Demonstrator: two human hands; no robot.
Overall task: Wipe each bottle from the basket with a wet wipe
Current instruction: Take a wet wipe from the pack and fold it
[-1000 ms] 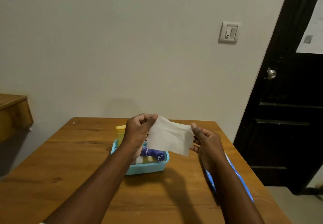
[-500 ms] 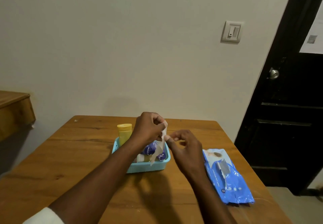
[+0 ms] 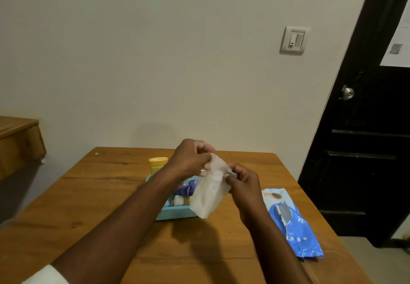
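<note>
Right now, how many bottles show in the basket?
3: yellow bottle at the basket's far left, dark blue bottle mid, white-capped bottle near front. Hands may hide more.

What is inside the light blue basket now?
In the basket show a yellow tube, a dark blue bottle and a white-capped container. The hands and wipe cover the rest.
</note>
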